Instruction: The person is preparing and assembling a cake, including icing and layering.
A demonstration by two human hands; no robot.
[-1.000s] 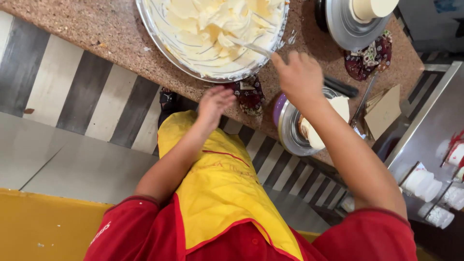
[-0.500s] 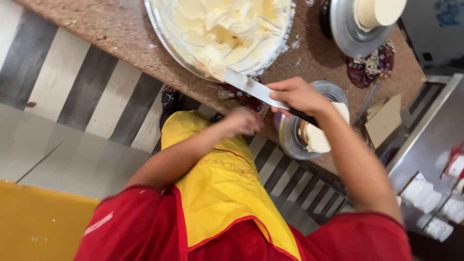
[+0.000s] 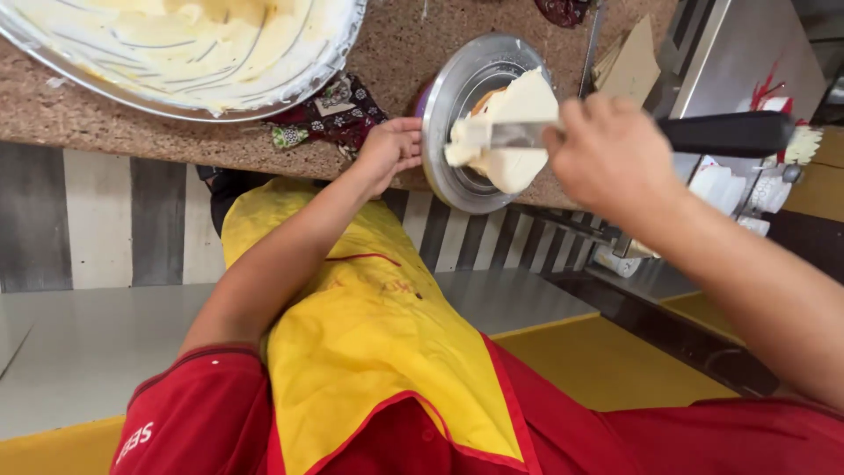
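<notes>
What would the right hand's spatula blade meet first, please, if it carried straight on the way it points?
The right hand points the spatula leftward across the cream-covered cake. Past the cake it would probably meet the turntable's rim, then the left hand, though depth is unclear.

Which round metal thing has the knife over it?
The small turntable with the cake, by the left hand. The big bowl only holds cream.

Seen from above, the person's right hand [image 3: 613, 156] gripped a black-handled palette knife [image 3: 615, 134], its cream-laden blade lying across a small cream-covered cake [image 3: 519, 132] on a metal turntable [image 3: 457, 97]. The left hand [image 3: 389, 151] rested curled at the turntable's edge, beside a patterned cloth [image 3: 330, 110] on the speckled stone counter [image 3: 132, 132]. A wide metal bowl of cream [image 3: 176, 44] sat farther left, above a yellow apron [image 3: 369, 334] and red clothing.
</notes>
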